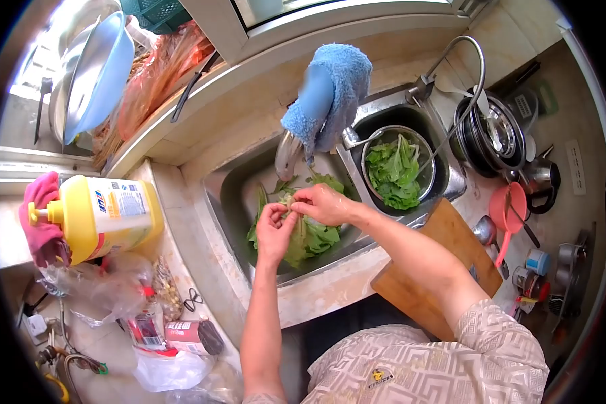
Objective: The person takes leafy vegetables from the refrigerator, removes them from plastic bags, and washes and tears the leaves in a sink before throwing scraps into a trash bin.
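Both hands are over the left sink basin (232, 185), close together. My left hand (275, 232) is closed, its fingertips pinching the pale stem end of leafy greens. My right hand (322, 204) pinches at the same spot, thumb and fingers together. Below the hands, green leaves (310, 241) lie in the basin. In the right basin a metal strainer bowl (429, 151) holds more leafy greens (394, 172). A blue towel (340, 87) is wrapped around the faucet above the left basin.
A wooden cutting board (444, 262) lies at the sink's front right. Pans (495, 131) and a pink ladle (507, 209) are at the right. To the left stand a yellow jug (118, 215) and plastic bags (114, 286). A curved metal spout (481, 57) arches over the right basin.
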The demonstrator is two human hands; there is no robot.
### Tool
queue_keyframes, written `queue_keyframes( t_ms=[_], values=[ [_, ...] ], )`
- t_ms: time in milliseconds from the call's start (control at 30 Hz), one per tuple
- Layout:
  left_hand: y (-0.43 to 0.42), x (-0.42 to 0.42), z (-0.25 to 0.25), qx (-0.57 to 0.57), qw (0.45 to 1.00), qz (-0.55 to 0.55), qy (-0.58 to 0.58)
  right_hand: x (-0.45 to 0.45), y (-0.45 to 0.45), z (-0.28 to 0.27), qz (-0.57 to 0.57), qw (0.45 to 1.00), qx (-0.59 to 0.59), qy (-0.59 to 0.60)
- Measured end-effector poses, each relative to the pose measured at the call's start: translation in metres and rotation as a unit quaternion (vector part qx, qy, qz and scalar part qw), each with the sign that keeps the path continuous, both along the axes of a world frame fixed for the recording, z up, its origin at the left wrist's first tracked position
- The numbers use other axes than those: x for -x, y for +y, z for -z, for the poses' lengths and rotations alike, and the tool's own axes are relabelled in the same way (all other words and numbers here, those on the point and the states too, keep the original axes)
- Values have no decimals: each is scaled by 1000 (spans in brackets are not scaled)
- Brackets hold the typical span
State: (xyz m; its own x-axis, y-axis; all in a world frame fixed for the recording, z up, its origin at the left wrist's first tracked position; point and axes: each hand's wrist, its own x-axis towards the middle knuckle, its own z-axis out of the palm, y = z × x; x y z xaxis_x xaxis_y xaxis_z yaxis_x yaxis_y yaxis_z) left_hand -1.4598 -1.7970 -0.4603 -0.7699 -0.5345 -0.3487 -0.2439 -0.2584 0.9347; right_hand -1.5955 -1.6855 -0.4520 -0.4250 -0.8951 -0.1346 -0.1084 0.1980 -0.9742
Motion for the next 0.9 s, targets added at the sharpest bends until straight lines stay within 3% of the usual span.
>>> queue_keyframes(
  t_ms=[100,167,200,300,333,433,467,533,567,600,667,700,767,900],
  values=[
    [-14,1,-3,1,999,32,-27,10,-3,-3,-52,989,34,132],
    [-23,-1,0,163,982,59,-78,20,-1,-6,-81,985,9,152],
    [-24,-1,-4,163,982,60,-79,23,0,-6,-109,979,-17,171],
    [-31,-4,-6,413,888,72,-188,30,2,-5,-140,965,-70,211],
    [-38,-10,1,415,888,70,-187,33,2,-6,-144,961,-75,225],
    [-44,-19,11,192,974,9,-118,43,2,-2,-68,954,-61,284],
    [-43,-21,12,192,974,12,-120,41,4,1,-66,955,-62,282],
    [-36,-16,-5,72,988,-10,-133,37,2,8,103,846,-97,515],
    [-35,-12,-9,74,988,-8,-132,32,-2,11,79,894,-142,418],
    [-32,-11,-11,47,991,-12,-123,22,-8,12,79,894,-143,417],
    [-24,-7,-22,14,993,-12,-117,2,-13,12,44,981,63,177],
    [-21,-1,-32,19,991,9,-129,1,-14,8,46,982,59,176],
    [-20,3,-32,13,993,40,-113,5,-15,-6,-56,998,0,-20],
    [-28,8,-44,-31,989,101,-105,16,-9,-11,-66,994,27,-83]
  ],
)
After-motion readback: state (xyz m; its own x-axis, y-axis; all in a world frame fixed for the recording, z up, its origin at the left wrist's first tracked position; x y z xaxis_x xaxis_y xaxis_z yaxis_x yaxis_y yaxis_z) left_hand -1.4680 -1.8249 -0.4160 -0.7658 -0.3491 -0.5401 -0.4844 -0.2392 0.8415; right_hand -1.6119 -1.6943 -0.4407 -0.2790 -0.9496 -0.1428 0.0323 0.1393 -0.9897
